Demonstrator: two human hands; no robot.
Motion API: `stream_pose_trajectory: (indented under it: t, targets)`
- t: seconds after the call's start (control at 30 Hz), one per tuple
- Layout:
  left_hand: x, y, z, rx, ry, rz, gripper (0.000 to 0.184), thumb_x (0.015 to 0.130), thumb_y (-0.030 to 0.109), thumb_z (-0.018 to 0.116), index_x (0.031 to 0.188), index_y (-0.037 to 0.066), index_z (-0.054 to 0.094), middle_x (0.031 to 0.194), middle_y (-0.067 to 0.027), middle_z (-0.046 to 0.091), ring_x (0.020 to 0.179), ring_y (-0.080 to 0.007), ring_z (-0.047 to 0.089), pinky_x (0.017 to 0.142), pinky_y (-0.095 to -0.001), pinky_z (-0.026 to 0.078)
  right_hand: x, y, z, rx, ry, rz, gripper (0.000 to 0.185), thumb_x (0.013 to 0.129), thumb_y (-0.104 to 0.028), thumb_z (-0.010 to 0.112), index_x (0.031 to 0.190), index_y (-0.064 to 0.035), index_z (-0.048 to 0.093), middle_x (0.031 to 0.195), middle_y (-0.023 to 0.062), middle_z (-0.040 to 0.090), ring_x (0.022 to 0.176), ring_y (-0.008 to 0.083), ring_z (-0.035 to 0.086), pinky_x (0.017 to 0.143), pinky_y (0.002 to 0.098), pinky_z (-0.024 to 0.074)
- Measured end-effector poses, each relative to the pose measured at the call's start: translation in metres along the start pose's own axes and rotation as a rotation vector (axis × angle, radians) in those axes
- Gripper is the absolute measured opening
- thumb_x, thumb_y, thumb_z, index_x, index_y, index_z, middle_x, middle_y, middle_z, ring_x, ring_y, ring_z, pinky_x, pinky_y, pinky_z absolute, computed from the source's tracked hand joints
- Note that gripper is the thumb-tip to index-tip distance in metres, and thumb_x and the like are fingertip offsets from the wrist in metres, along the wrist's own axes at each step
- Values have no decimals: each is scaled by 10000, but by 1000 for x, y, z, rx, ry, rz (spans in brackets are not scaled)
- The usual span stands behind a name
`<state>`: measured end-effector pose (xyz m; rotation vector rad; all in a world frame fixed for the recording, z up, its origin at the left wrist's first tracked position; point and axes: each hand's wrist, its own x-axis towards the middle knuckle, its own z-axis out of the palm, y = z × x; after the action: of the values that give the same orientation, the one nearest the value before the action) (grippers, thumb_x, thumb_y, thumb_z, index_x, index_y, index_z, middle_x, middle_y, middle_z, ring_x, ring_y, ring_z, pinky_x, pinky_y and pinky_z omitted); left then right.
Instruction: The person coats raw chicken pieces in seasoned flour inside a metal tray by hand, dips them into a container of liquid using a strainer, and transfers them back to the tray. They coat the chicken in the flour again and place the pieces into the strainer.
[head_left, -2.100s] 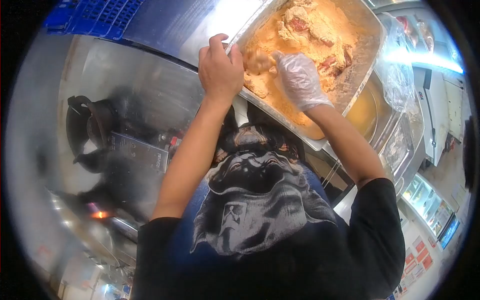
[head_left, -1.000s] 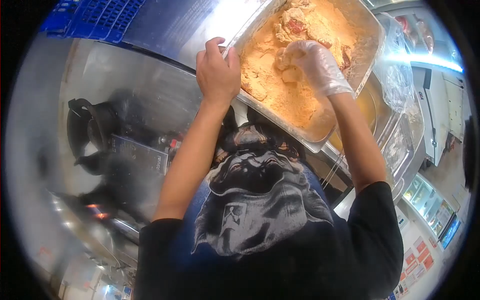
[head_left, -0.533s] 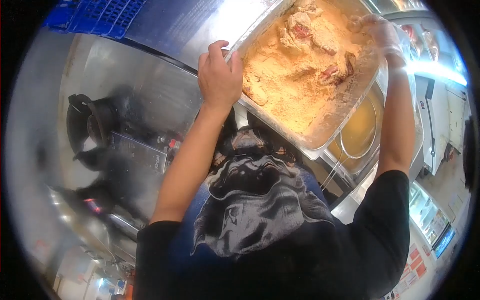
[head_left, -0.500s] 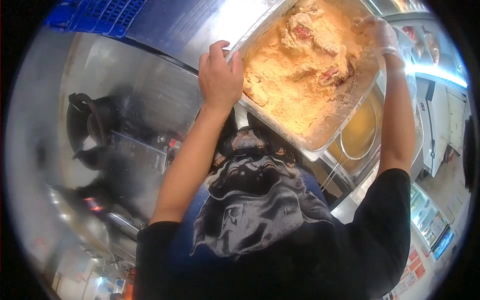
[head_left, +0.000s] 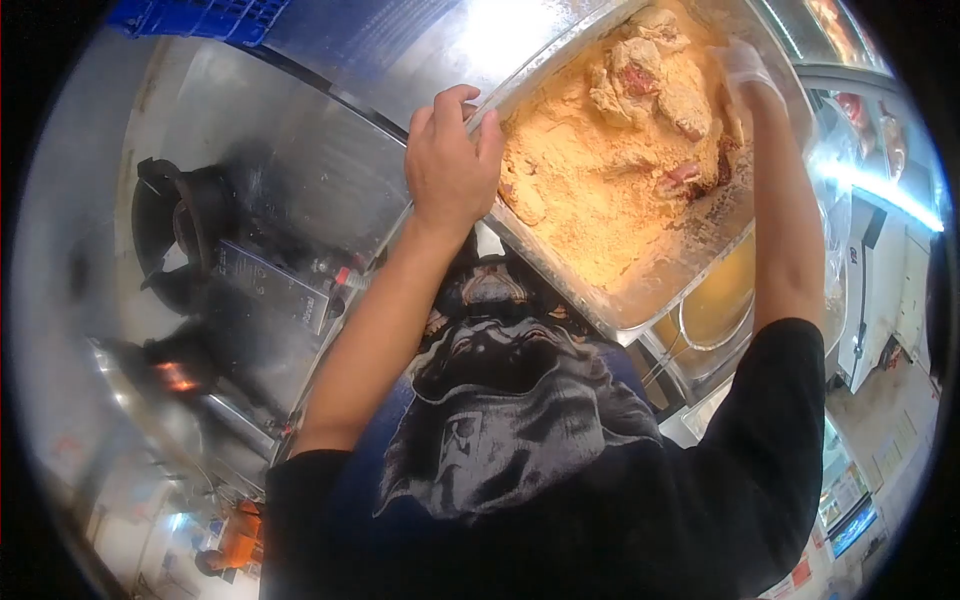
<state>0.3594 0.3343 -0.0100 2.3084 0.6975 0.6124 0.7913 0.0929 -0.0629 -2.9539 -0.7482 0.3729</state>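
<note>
A deep metal tray (head_left: pixel 655 328) holds orange-tinted breading flour (head_left: pixel 590 200) with coated pieces of raw meat (head_left: pixel 640 85) heaped toward its far side. Another reddish piece (head_left: pixel 683 176) shows partly through the flour. My left hand (head_left: pixel 450 165) is bare and grips the tray's left wall, thumb on the inner side and fingers curled at the rim. In a clear plastic glove, my right hand (head_left: pixel 748 70) reaches down into the flour at the tray's right side. Its fingers are blurred and hidden, so what they hold does not show.
Beneath the tray's near right corner sits a wire strainer (head_left: pixel 715 320) over yellowish liquid. A black gas burner (head_left: pixel 185 235) stands on the left, with a glowing flame (head_left: pixel 177 377) nearer me. A blue plastic basket (head_left: pixel 215 18) is at the upper left.
The tray and my left hand appear slightly further right and lower in view. My right hand has shifted a little left and deeper along the tray's right side.
</note>
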Motion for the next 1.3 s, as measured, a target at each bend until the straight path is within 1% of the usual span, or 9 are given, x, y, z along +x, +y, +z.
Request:
stream_pose_trajectory:
  t: [0.27, 0.33, 0.5, 0.63, 0.73, 0.83, 0.97, 1.03, 1.3]
  targets:
    - [-1, -1, -1, -8, 8, -8, 314, 922, 169, 725, 1193, 44, 630, 965, -161, 730, 964, -353, 667, 831, -456, 534, 42, -29, 11, 353, -45, -167, 379, 980, -242, 637, 1302, -50, 693, 1274, 155, 700, 1153, 289, 660, 972, 401, 515]
    - [0, -1, 0, -4, 8, -6, 314, 921, 169, 727, 1193, 44, 631, 964, -160, 729, 961, -353, 668, 828, -454, 534, 58, -31, 25, 1001, -45, 24, 374, 1014, -284, 594, 1281, -40, 692, 1215, 148, 701, 1084, 277, 654, 966, 389, 511]
    - [-1, -3, 1, -25, 19, 2, 303, 944, 190, 727, 1196, 43, 645, 946, -125, 690, 936, -315, 646, 824, -434, 518, 46, -47, 31, 467, 22, -191, 387, 1022, -307, 587, 1270, -30, 693, 1207, 147, 696, 1059, 256, 648, 946, 374, 512]
    - [-1, -4, 2, -44, 28, 19, 303, 942, 187, 726, 1195, 43, 643, 950, -126, 692, 944, -318, 646, 831, -435, 516, 14, -55, 50, -127, 276, -838, 399, 1029, -326, 582, 1260, -21, 694, 1201, 146, 693, 1038, 238, 644, 931, 361, 513]
    - [-1, -3, 1, -36, 7, 5, 310, 942, 189, 722, 1201, 42, 638, 959, -123, 693, 963, -323, 648, 846, -442, 514, -86, -168, -16, 562, -383, -205, 404, 1030, -345, 591, 1249, -21, 693, 1106, 153, 725, 950, 258, 675, 892, 365, 544]
    - [-1, -3, 0, -22, 4, -6, 324, 945, 195, 715, 1217, 41, 628, 965, -122, 693, 981, -325, 648, 859, -453, 511, -126, -218, -67, -189, -471, -398, 402, 1038, -377, 572, 1190, -33, 716, 983, 166, 739, 849, 298, 690, 867, 400, 578]
    - [-2, -3, 0, -28, 11, 4, 334, 942, 196, 707, 1228, 51, 613, 979, -142, 712, 996, -350, 648, 860, -474, 515, -167, -240, -69, -110, -217, -389, 394, 1035, -372, 546, 1101, -31, 732, 905, 183, 737, 781, 343, 694, 849, 430, 598]
    - [-1, -3, 0, -34, 11, 26, 333, 938, 193, 702, 1224, 54, 606, 991, -158, 730, 1006, -369, 648, 855, -489, 521, -181, -242, -47, -3, -115, -706, 356, 1016, -328, 542, 1044, -35, 741, 963, 207, 745, 839, 351, 720, 860, 438, 595]
    - [-1, -1, -1, -42, 15, 11, 315, 955, 218, 683, 1220, 61, 619, 998, -142, 708, 1014, -363, 646, 886, -482, 505, -234, -294, 32, 41, -346, -683, 302, 909, -219, 571, 991, 2, 760, 963, 251, 753, 967, 403, 737, 865, 459, 563]
